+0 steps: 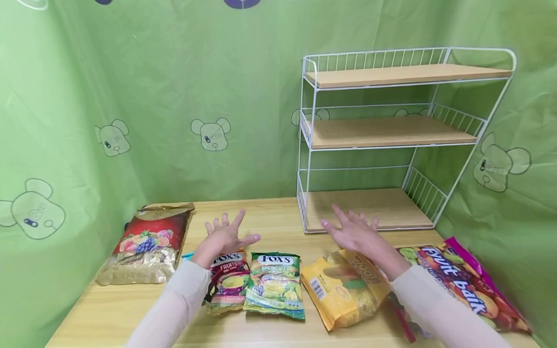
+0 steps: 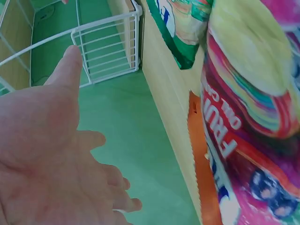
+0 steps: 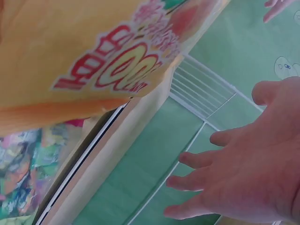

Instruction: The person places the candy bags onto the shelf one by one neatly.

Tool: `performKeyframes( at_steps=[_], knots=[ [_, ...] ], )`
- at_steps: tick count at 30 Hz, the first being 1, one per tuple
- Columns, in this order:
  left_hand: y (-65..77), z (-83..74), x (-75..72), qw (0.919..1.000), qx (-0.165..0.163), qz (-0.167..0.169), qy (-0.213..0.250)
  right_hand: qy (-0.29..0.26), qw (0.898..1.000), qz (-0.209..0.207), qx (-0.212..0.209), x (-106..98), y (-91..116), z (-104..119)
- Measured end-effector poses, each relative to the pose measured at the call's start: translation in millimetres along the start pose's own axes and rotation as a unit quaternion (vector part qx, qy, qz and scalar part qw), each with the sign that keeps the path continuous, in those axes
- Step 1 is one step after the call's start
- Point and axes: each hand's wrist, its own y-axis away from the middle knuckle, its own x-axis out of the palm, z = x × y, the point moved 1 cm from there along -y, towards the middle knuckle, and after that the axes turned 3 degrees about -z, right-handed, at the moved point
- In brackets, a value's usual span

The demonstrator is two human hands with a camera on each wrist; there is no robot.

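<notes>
**Both hands spread open over the sweet bags, holding nothing**

Taking the wire rack as landmark, the left hand hangs to its left, fingers apart, above the dark red Fox's Fruits bag. The right hand is in front of the rack's bottom shelf, also with fingers spread, above the yellow bag. Neither grips anything.

The bags lie on the wooden surface. The Fruits bag and the green Spring Tea bag sit side by side, forward and left of the rack; the yellow one lies forward of it, and the Fruit balk bag forward and to the right, partly behind the sleeve. A red-and-gold bag is well apart from the rack, far to its left.

This looks like a pause between grips rather than a grasp. Any pick-up from here would call for lowering a hand and closing its fingers round a bag's soft edge.
</notes>
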Motion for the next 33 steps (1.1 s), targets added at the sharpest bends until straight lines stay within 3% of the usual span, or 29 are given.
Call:
performKeyframes(
  at_steps=[9, 14, 20, 33],
  knots=[
    [-3.9, -28.3, 3.3, 0.9989, 0.035, -0.029, 0.008, -0.017, 1.0, 0.002, -0.014, -10.0, -4.1, -20.8],
    [-12.1, -54.2, 12.0, 0.9984, 0.048, -0.03, 0.005, -0.03, 0.999, 0.023, -0.003, -20.7, -10.2, -44.3],
    [-25.3, -82.3, 19.0, 0.9967, 0.073, -0.03, 0.017, -0.043, 0.999, 0.012, 0.02, -37.6, -18.1, -79.9],
    [-52.2, -118.5, 21.4, 0.9942, 0.073, -0.062, 0.049, -0.024, 0.998, -0.014, 0.062, -74.1, -26.4, -145.2]
  ],
)
